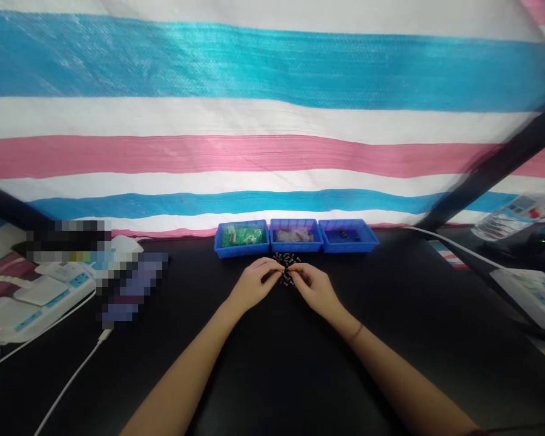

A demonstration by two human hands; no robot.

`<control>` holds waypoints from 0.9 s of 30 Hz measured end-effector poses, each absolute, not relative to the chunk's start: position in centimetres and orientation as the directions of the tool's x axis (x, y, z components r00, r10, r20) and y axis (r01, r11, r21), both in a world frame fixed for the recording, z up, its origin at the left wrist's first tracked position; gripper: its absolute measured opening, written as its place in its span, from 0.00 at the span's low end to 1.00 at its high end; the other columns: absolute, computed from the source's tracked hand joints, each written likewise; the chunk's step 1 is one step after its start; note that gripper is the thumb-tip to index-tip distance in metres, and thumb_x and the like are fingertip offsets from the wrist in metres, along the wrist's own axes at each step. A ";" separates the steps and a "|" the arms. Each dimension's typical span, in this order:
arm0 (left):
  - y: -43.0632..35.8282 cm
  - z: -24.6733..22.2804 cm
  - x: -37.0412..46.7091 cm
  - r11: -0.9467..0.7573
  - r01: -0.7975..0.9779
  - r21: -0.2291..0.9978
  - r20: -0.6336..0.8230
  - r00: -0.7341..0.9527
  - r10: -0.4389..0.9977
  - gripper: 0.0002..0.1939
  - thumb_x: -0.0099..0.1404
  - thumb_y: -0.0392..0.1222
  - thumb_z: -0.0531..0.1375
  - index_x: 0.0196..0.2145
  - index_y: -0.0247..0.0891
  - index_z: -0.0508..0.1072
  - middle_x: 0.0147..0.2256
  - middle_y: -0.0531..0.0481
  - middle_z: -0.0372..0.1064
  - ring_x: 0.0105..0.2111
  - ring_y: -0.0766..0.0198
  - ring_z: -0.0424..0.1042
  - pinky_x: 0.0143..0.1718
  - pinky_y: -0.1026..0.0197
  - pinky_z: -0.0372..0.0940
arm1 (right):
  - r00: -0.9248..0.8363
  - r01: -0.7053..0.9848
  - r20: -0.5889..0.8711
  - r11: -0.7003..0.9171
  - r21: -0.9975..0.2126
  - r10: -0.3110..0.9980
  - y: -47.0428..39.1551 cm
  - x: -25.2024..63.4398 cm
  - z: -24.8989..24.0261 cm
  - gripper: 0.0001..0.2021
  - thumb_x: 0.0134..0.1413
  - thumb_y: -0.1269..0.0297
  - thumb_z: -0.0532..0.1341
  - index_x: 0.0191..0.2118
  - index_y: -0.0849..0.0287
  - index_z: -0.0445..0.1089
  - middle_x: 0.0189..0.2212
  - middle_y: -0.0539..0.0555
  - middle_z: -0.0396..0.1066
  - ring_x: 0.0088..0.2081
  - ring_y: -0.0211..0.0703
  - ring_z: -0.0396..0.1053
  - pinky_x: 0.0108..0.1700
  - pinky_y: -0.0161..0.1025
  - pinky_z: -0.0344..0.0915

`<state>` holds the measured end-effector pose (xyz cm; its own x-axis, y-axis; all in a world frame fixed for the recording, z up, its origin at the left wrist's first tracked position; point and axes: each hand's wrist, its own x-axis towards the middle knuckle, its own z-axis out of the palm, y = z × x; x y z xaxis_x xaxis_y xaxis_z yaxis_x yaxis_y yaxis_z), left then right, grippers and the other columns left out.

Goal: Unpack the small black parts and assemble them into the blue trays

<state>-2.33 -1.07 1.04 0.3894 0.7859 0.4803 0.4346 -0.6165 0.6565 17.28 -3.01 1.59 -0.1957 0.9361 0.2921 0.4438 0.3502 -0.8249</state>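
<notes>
Both hands meet over a small pile of dark screw-like parts [291, 258] on the black table. My left hand [257, 281] is pinched at the pile's left side, thumb and forefinger together. From the right, my right hand [315, 286] pinches too, its fingertips almost touching the left ones. Whatever sits between the fingertips is too small to make out. Just behind the pile stand three blue bins: the left bin [242, 251] holds green packets, the middle bin [297, 246] clear or whitish pieces, and the right bin [350, 247] a few small dark parts.
On the left lie white power strips [40, 303], a blurred-out phone-like slab [136, 287] and a white cable [70, 384]. At the right are another power strip [529, 293] and a clear plastic bottle [513, 215]. A striped tarp [272, 163] hangs behind the table.
</notes>
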 end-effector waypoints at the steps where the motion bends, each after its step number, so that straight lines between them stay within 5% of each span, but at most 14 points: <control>1: -1.3 1.1 -2.0 -0.611 0.405 0.680 0.489 0.371 0.790 0.08 0.68 0.37 0.56 0.42 0.40 0.74 0.41 0.47 0.71 0.42 0.61 0.71 0.46 0.59 0.67 | -0.218 0.433 0.289 0.358 -0.828 0.932 -3.1 17.2 1.7 0.10 0.60 0.66 0.56 0.44 0.57 0.73 0.37 0.54 0.75 0.35 0.43 0.72 0.38 0.38 0.68; 6: -1.8 0.9 -1.2 -0.581 0.354 0.733 0.488 0.321 0.812 0.07 0.66 0.36 0.58 0.41 0.39 0.73 0.40 0.48 0.72 0.39 0.63 0.72 0.42 0.60 0.68 | -0.258 0.362 0.269 0.351 -0.864 0.928 -3.1 17.1 1.6 0.10 0.61 0.64 0.57 0.45 0.56 0.73 0.40 0.54 0.75 0.39 0.45 0.73 0.42 0.40 0.69; 20: -2.0 0.9 -0.9 -0.552 0.360 0.752 0.478 0.278 0.833 0.08 0.67 0.37 0.57 0.43 0.39 0.74 0.39 0.48 0.73 0.40 0.62 0.72 0.42 0.60 0.68 | -0.205 0.133 0.171 0.201 -0.971 0.964 -3.0 16.6 0.8 0.10 0.57 0.60 0.62 0.42 0.57 0.68 0.33 0.52 0.72 0.27 0.38 0.69 0.27 0.35 0.68; 27: -2.1 1.0 -0.8 -0.599 0.301 0.742 0.524 0.296 0.799 0.09 0.68 0.37 0.56 0.43 0.39 0.74 0.40 0.47 0.72 0.40 0.62 0.73 0.43 0.59 0.69 | -0.257 0.082 0.156 0.182 -0.980 0.954 -3.0 16.8 0.9 0.10 0.60 0.61 0.59 0.45 0.58 0.68 0.33 0.52 0.71 0.25 0.36 0.68 0.31 0.38 0.69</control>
